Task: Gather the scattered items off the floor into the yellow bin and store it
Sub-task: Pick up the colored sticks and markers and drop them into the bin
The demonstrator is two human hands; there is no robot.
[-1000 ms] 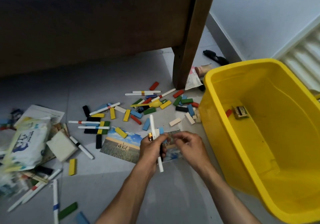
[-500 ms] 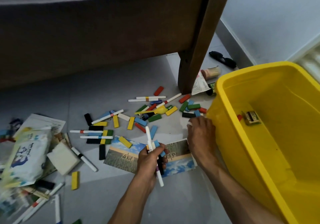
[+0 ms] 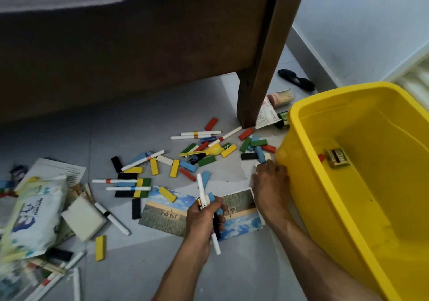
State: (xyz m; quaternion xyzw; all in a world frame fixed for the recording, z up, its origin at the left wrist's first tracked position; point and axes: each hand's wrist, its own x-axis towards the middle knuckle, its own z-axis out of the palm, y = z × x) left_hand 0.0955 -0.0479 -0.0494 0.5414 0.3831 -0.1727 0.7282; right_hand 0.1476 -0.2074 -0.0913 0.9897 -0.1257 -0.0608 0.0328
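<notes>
The yellow bin [image 3: 301,184] stands on the floor at the right; a small gold-coloured box [image 3: 337,158] and a red block lie inside it. My left hand [image 3: 204,217] grips a white marker [image 3: 205,204] together with a blue block and a small battery, above two landscape postcards [image 3: 167,214]. My right hand [image 3: 270,184] reaches down to the floor beside the bin's wall, its fingers curled over pale blocks there; what they hold is hidden. Several coloured blocks [image 3: 209,160] and white markers [image 3: 120,181] lie scattered ahead.
A wooden bed frame and its leg [image 3: 257,91] rise behind the scatter. Sunglasses [image 3: 296,79], a toothpick jar [image 3: 281,97] and a leaflet lie near the leg. A wipes pack [image 3: 32,214], a white sponge [image 3: 82,218] and papers sit at the left.
My right hand left my left hand and moved right and forward to the blocks beside the bin. My left hand keeps its marker bundle. The view shifted slightly.
</notes>
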